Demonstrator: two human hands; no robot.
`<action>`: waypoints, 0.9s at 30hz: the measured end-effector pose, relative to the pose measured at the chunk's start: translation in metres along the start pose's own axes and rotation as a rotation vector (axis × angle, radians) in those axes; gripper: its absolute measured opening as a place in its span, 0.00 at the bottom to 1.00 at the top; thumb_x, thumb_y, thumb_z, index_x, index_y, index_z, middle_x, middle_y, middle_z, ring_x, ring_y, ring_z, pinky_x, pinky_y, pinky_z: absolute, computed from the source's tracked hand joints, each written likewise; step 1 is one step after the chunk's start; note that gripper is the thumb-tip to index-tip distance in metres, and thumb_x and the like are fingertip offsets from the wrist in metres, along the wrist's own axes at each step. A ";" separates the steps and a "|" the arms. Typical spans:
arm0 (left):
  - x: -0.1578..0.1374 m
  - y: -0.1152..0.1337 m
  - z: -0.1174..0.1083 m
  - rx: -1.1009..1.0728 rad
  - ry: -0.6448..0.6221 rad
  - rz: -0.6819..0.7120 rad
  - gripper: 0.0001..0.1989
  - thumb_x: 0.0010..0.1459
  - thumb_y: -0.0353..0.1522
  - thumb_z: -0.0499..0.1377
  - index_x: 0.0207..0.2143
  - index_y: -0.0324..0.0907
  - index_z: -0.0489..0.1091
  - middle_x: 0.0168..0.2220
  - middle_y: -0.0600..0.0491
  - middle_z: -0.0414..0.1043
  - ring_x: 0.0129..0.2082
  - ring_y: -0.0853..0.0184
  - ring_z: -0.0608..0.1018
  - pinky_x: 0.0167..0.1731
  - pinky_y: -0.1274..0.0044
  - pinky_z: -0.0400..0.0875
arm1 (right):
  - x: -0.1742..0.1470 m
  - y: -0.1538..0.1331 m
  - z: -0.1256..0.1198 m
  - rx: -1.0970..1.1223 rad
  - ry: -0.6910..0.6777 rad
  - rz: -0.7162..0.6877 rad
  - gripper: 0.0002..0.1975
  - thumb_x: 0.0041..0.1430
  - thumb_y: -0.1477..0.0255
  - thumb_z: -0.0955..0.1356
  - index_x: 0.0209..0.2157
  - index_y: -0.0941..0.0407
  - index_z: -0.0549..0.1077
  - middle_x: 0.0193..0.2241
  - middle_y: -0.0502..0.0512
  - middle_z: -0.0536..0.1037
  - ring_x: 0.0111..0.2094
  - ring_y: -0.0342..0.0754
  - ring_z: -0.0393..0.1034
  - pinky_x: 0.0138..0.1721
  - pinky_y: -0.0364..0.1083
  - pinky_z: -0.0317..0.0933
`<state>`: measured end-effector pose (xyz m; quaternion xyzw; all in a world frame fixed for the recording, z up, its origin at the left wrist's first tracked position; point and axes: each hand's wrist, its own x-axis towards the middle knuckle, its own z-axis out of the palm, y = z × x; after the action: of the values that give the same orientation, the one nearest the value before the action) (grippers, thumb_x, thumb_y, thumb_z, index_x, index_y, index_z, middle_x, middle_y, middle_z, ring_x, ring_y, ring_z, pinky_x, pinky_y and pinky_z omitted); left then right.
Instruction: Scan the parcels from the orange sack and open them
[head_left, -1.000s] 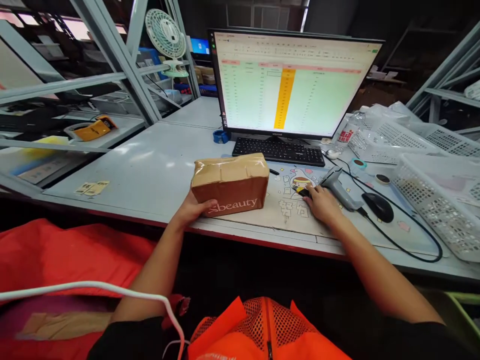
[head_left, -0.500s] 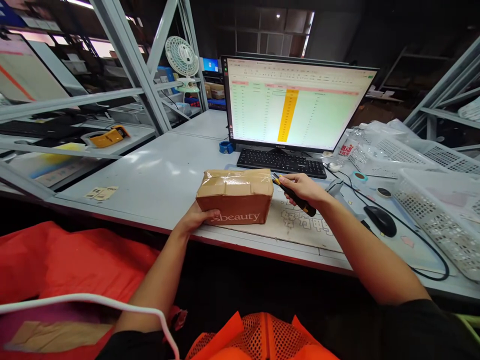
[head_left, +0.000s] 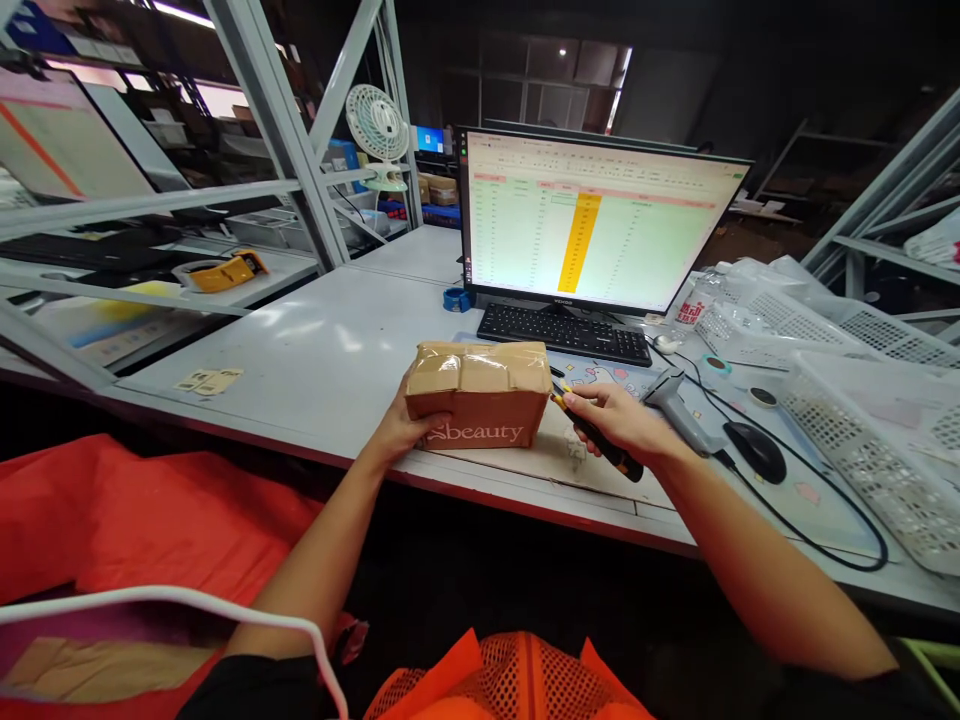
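A brown cardboard box (head_left: 487, 410) with clear tape over its top and "beauty" printed on its front stands at the table's near edge. My left hand (head_left: 401, 425) grips its left side, thumb on the front face and the other fingers hidden behind. In my right hand (head_left: 611, 415) is a black and yellow utility knife (head_left: 616, 458), its front end close to the box's right side. Whether the blade touches the cardboard I cannot tell. Under the box lies a flat cardboard sheet (head_left: 592, 478).
Behind the box stand a keyboard (head_left: 562, 333) and a monitor (head_left: 517, 240). To the right are a barcode scanner (head_left: 686, 415), a mouse (head_left: 754, 452) with its cable, and white plastic baskets (head_left: 862, 440). A blue tape roll (head_left: 456, 299) sits left of the keyboard.
The knife has moved slightly down along the box's right side, its handle tilting lower. My left hand has shifted up the box's left side. The camera view has moved slightly.
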<state>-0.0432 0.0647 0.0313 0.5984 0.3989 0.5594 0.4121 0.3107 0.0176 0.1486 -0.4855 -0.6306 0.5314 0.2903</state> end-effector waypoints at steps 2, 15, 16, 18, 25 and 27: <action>-0.004 0.012 0.001 0.058 0.021 0.031 0.58 0.42 0.53 0.78 0.70 0.39 0.62 0.67 0.35 0.67 0.67 0.39 0.70 0.68 0.50 0.65 | -0.001 0.002 -0.006 0.000 0.026 -0.014 0.31 0.56 0.40 0.74 0.38 0.54 0.71 0.22 0.47 0.73 0.21 0.42 0.68 0.21 0.41 0.66; -0.019 0.177 0.022 1.209 0.244 0.512 0.57 0.53 0.43 0.73 0.78 0.48 0.49 0.65 0.38 0.63 0.63 0.38 0.64 0.66 0.48 0.55 | -0.020 0.005 -0.052 -0.053 0.182 0.099 0.25 0.64 0.56 0.72 0.55 0.52 0.63 0.31 0.51 0.81 0.27 0.50 0.78 0.28 0.48 0.74; -0.018 0.177 0.031 1.268 0.218 0.488 0.54 0.54 0.41 0.72 0.78 0.46 0.51 0.65 0.37 0.62 0.64 0.37 0.63 0.66 0.47 0.54 | -0.022 0.000 -0.049 -0.105 0.239 0.058 0.25 0.66 0.58 0.70 0.58 0.52 0.63 0.29 0.50 0.79 0.25 0.49 0.77 0.27 0.47 0.73; -0.016 0.172 0.054 1.353 0.124 0.429 0.49 0.56 0.38 0.69 0.77 0.42 0.54 0.65 0.35 0.62 0.63 0.36 0.63 0.65 0.47 0.52 | -0.027 -0.014 -0.037 -0.245 0.282 -0.050 0.29 0.70 0.62 0.67 0.68 0.51 0.60 0.29 0.49 0.77 0.25 0.49 0.76 0.27 0.47 0.72; -0.017 0.145 0.116 1.475 -0.090 0.392 0.48 0.58 0.36 0.66 0.76 0.31 0.53 0.64 0.32 0.63 0.62 0.41 0.63 0.68 0.55 0.52 | -0.023 -0.057 0.019 -0.899 0.241 -0.168 0.38 0.72 0.74 0.60 0.79 0.54 0.48 0.44 0.63 0.84 0.36 0.54 0.80 0.41 0.50 0.71; -0.020 0.146 0.119 1.487 -0.079 0.394 0.47 0.59 0.36 0.65 0.76 0.30 0.54 0.63 0.32 0.64 0.61 0.41 0.64 0.67 0.54 0.53 | -0.018 -0.057 0.027 -1.024 0.281 -0.184 0.38 0.71 0.75 0.60 0.79 0.56 0.48 0.49 0.67 0.84 0.42 0.58 0.79 0.45 0.51 0.69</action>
<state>0.0764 -0.0094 0.1572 0.7975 0.5411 0.1854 -0.1918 0.2762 -0.0074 0.1984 -0.5739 -0.8041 0.0585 0.1434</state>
